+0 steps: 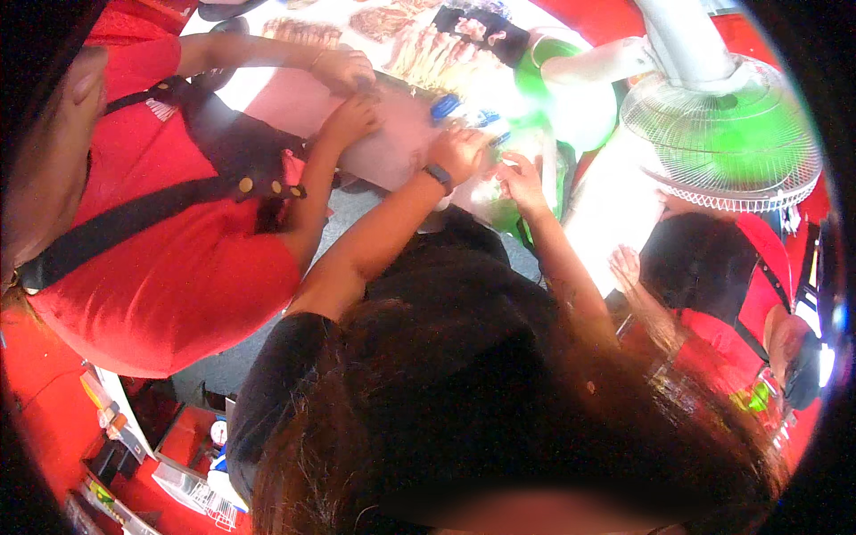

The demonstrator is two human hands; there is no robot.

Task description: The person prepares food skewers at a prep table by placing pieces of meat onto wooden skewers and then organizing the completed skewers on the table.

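My left hand (458,152), with a dark band on its wrist, reaches over the near side of the table. Close by its fingers lie blue items (447,107), too washed out by glare to name; whether the hand grips one of them is unclear. My right hand (520,175) is just to the right, fingers bent, near a shiny, clear item that looks like plastic (498,200) with green behind it. Glare hides what its fingertips touch. Farther back are rows of pale strands (428,60) and a black tray or sheet (491,33) with pink pieces.
At the left, a co-worker in a red shirt and dark apron has both hands (351,93) over the table's pinkish surface (287,100). A white caged fan (722,140) stands at the right. Another person in red has a hand (625,266) by the bright surface's right part.
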